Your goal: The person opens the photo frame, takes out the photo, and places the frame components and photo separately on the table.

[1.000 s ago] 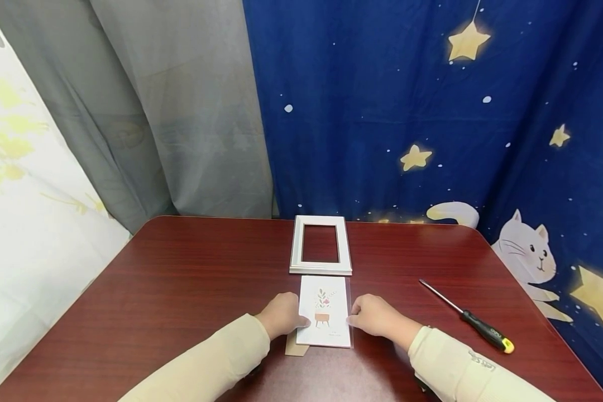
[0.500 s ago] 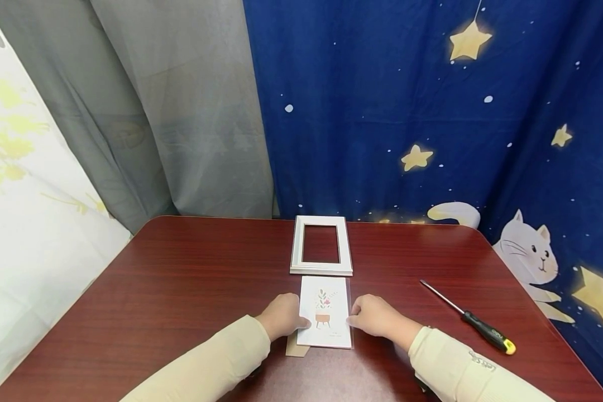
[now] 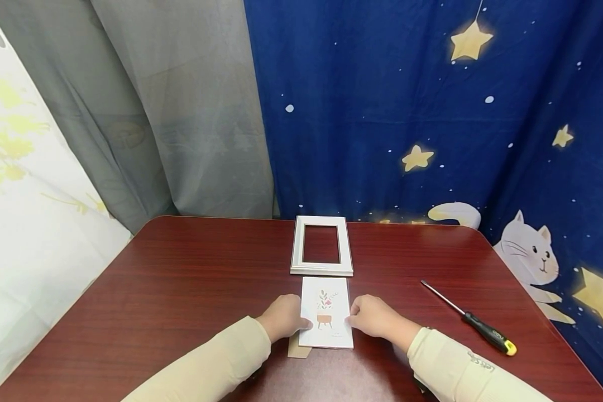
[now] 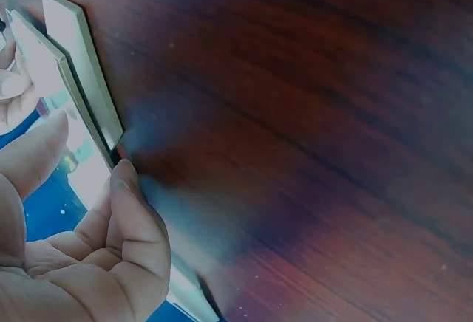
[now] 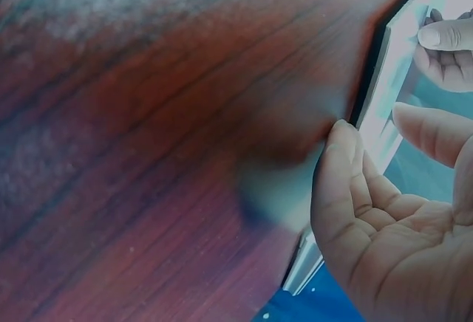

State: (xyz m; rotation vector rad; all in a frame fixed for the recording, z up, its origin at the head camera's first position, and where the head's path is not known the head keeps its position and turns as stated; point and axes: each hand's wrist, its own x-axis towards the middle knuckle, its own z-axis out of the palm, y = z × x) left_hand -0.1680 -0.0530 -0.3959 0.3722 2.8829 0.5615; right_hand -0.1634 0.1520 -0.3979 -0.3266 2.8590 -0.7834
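Observation:
A white picture card printed with a potted plant lies on the table in front of the person. My left hand grips its left edge, thumb over the face and curled fingers at the side. From the other side my right hand pinches the right edge between thumb and fingers. In the left wrist view a thin beige board shows beside the card stack; in the head view its beige corner sticks out below the card. The right wrist view shows the stack's edge at the right fingertips.
A white picture frame with an open middle lies just beyond the card. To the right is a screwdriver with a black and yellow handle. Curtains hang behind the reddish-brown table.
The clear sheet that jutted past the card's right side now lines up with it. The card has shifted slightly right; both hands keep their hold.

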